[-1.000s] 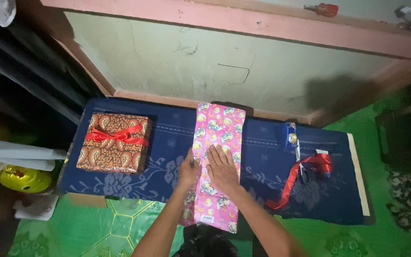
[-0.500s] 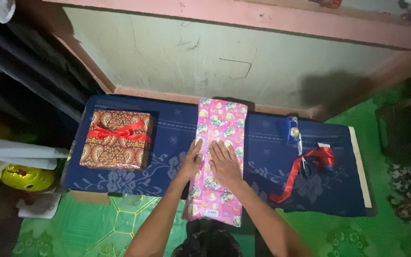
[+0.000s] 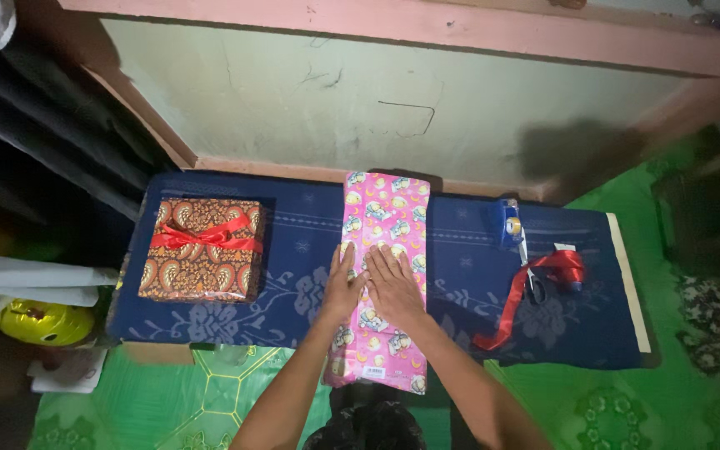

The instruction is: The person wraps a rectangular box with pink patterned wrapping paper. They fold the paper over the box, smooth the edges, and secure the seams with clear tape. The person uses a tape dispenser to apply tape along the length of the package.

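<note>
A long strip of pink gift wrap (image 3: 383, 208) with cartoon prints lies across the low table covered by a dark blue cloth (image 3: 302, 242). My left hand (image 3: 342, 285) and my right hand (image 3: 393, 285) press flat on the middle of the pink wrap, side by side, fingers spread and pointing away from me. Neither hand holds anything. The near end of the wrap hangs over the table's front edge.
A wrapped box in brown patterned paper with a red ribbon bow (image 3: 202, 248) sits at the left. At the right lie a blue tape dispenser (image 3: 507, 222), scissors (image 3: 532, 282) and a loose red ribbon (image 3: 535, 292). A green mat (image 3: 185, 400) covers the floor; a yellow object (image 3: 43, 323) lies far left.
Both hands have slid a little farther up the pink wrap, staying flat on it. The view has shifted slightly; the other things have not moved.
</note>
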